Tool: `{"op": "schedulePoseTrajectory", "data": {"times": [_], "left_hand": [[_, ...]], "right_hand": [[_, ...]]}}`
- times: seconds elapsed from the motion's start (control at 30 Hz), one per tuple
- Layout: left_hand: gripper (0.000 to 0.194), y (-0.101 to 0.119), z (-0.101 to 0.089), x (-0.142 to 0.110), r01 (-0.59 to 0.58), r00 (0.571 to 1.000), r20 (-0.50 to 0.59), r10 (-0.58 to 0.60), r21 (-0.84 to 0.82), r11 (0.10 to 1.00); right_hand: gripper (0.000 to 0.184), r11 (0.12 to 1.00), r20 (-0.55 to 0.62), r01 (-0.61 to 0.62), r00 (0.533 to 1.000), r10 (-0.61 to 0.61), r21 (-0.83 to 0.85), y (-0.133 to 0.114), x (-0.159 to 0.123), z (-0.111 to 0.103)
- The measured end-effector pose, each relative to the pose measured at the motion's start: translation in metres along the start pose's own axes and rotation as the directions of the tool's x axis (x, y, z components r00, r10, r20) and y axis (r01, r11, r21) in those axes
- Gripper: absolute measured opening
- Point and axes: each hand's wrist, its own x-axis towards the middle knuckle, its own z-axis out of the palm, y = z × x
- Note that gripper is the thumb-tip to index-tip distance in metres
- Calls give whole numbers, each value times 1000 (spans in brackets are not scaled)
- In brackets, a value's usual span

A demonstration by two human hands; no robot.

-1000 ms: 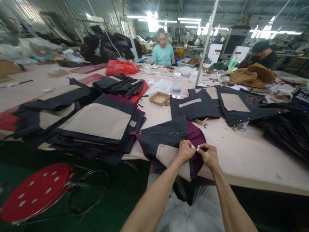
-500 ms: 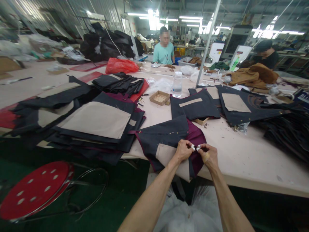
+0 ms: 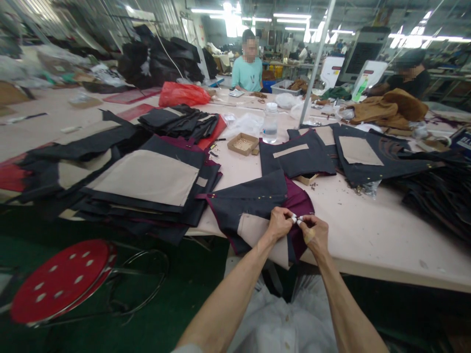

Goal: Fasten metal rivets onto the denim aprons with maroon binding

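Note:
My left hand [image 3: 279,223] and my right hand [image 3: 313,234] meet fingertip to fingertip over a dark denim garment piece [image 3: 250,201] with a maroon lining [image 3: 300,206] and a tan patch [image 3: 257,233], lying at the table's near edge. Both hands are closed in a pinch, with white tape on the fingertips. They grip the maroon edge of the piece, and whether a small part sits between the fingers I cannot make out.
A stack of denim and tan panels [image 3: 147,181] lies to the left, more panels [image 3: 298,157] and a dark heap [image 3: 437,196] to the right. A small cardboard box [image 3: 243,143], a water bottle [image 3: 270,123], a red stool [image 3: 62,279]. Two people sit at the far side.
My hands have stayed pinched together on the piece. The view has shifted slightly, with the hands a little higher in frame.

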Motion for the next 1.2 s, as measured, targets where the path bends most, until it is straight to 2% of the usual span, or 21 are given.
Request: {"op": "schedulePoseTrajectory", "data": {"times": [0.23, 0.33, 0.43, 0.57, 0.63, 0.8, 0.97, 1.2], "left_hand": [[21, -6, -3, 0, -12, 999, 47, 15, -62, 998], [20, -6, -4, -1, 3, 998, 67, 2, -71, 997], [18, -4, -4, -1, 20, 998, 67, -14, -101, 995], [19, -5, -2, 0, 27, 998, 64, -21, -98, 995], [19, -4, -1, 0, 32, 998, 60, -28, -71, 997], [20, 3, -4, -2, 33, 999, 38, -33, 6, 999], [21, 12, -7, -5, 45, 999, 28, -46, 38, 998], [21, 8, -4, -2, 52, 997, 46, -54, 38, 998]], "right_hand": [[22, 994, 53, -56, 997, 52, 91, 1, 4, -3], [22, 990, 119, -64, 992, 50, 124, 7, 7, -7], [27, 985, 261, -28, 965, -18, 173, 12, 11, -15], [30, 970, 417, 96, 890, -185, 225, 12, 18, -25], [25, 962, 425, 149, 874, -237, 229, 11, 21, -26], [13, 968, 389, 212, 887, -248, 133, 6, 29, -20], [8, 955, 434, 292, 853, -289, 61, 2, 37, -17], [9, 955, 473, 297, 838, -271, 21, 6, 42, -17]]}}
